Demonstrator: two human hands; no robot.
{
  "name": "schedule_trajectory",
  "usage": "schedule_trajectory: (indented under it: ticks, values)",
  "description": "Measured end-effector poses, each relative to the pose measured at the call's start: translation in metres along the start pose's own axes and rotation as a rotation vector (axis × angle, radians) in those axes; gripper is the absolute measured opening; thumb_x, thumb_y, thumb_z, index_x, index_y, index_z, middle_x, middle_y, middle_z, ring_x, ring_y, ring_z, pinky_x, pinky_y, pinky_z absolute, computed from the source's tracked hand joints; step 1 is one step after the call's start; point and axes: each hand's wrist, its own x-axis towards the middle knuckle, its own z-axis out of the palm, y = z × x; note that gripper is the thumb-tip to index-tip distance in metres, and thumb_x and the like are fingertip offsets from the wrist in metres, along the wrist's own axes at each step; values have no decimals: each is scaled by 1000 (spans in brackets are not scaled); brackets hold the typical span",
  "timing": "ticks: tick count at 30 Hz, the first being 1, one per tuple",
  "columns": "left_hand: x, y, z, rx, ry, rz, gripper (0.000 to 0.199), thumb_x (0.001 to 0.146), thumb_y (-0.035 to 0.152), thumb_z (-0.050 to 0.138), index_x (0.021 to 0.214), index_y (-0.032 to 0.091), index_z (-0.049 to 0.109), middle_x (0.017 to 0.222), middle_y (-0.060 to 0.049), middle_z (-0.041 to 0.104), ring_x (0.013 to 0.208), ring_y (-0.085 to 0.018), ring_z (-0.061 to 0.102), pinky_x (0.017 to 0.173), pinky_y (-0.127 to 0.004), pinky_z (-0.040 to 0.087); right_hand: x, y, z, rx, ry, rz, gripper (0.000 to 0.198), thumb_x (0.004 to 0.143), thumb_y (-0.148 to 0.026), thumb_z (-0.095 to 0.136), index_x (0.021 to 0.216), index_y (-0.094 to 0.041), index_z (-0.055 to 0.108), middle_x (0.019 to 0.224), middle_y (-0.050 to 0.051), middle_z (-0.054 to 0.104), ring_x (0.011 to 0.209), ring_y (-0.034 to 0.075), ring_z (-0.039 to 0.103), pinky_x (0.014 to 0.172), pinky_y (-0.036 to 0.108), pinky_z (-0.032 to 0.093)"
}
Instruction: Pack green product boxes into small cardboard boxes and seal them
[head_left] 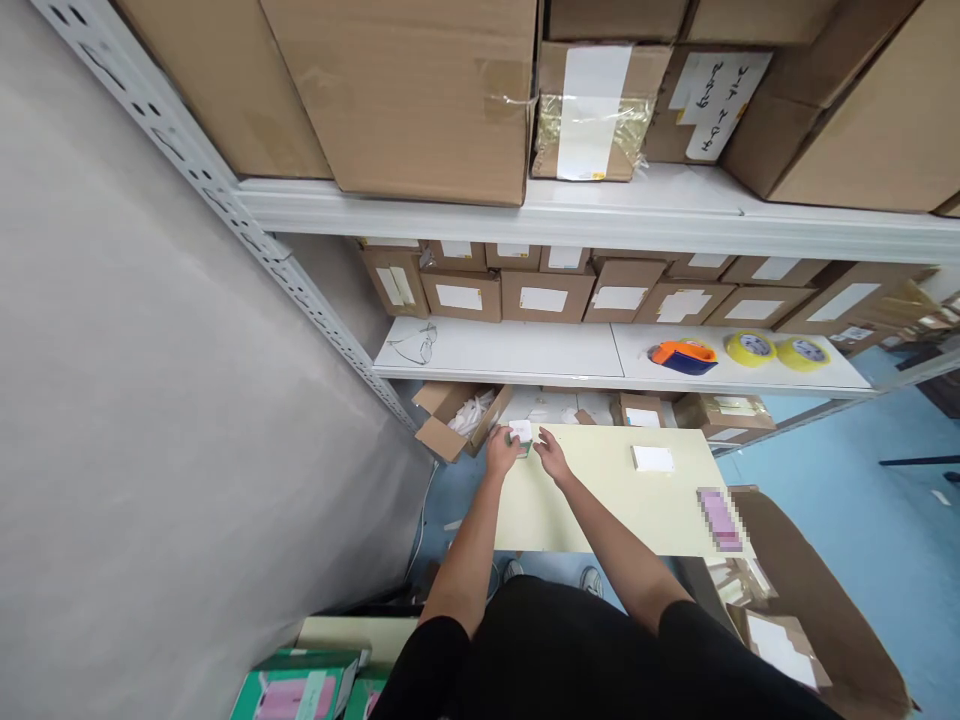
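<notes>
My left hand point(501, 450) is closed on a small white-and-green box point(520, 432) at the far left corner of the pale yellow table point(600, 510). Just to the right of that box, my right hand point(551, 453) has its fingers apart and holds nothing. A flat white box or stack of labels point(652, 459) lies farther right on the tabletop. Near the table's right edge is a pink, blurred-out rectangular item point(720, 518).
An open carton point(463, 415) with white contents stands left of the table. Above, a white shelf point(510, 350) bears glasses point(424, 345), an orange-and-blue tape dispenser point(682, 356) and yellow tape rolls point(750, 348). A large open carton point(817, 590) stands at right.
</notes>
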Motion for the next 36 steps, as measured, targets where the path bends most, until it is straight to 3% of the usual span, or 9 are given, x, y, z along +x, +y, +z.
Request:
schedule_trajectory:
  ticks: [3,8,12,16,21,24,28,32,36]
  values:
    - [-8,15,-1,44,120,55,18,84,22,70,101,22,70,127,-12,68,130,-30,58,118,-44,40,-29,7,-37,22,41,-98,60,82,-43,67,140,-30,62,150,10,61,137,32,59,110,50,51]
    - [-18,67,23,-4,71,213,26,91,32,67,115,24,71,125,-9,71,123,-28,64,113,-41,47,-58,3,-128,-51,209,-182,55,86,-47,64,138,-29,63,151,11,60,140,33,55,113,55,48]
    - [-18,127,64,-3,-71,348,33,96,31,59,127,26,70,142,-8,66,136,-27,58,120,-43,42,-59,-16,-206,-76,353,-239,54,90,-47,61,141,-29,62,150,11,60,139,33,56,114,55,48]
    - [-13,191,114,35,-229,464,43,96,28,59,138,26,67,156,-9,56,146,-28,50,125,-46,37,-45,-38,-272,-57,405,-301,56,90,-44,61,144,-30,60,150,11,60,138,33,56,112,55,49]
    - [-10,252,169,50,-227,540,48,97,31,60,144,26,63,158,-10,53,149,-30,46,125,-47,38,-9,-68,-338,-45,420,-385,56,88,-40,62,144,-31,62,150,8,61,139,33,55,111,52,50]
    - [-11,273,190,71,-185,545,47,97,31,59,143,26,63,157,-10,54,149,-29,47,123,-46,41,21,-97,-371,-73,403,-457,55,88,-36,62,142,-30,65,149,7,61,141,31,54,116,48,46]
    - [-18,287,201,81,-126,526,46,98,32,58,142,27,64,155,-10,56,146,-29,50,117,-46,47,71,-142,-404,-158,347,-571,57,84,-27,64,142,-24,65,148,7,63,143,29,52,124,46,37]
    - [-31,291,193,87,-103,514,45,98,32,56,142,27,64,148,-10,62,140,-27,55,112,-42,51,117,-168,-415,-409,209,-565,58,78,-17,68,136,-22,68,142,8,67,138,30,55,123,44,38]
    - [-44,282,168,116,-61,475,45,97,30,57,141,27,64,146,-9,63,135,-26,59,106,-40,54,140,-163,-410,-668,193,-510,47,73,-11,71,119,-19,73,121,12,75,125,32,61,120,46,36]
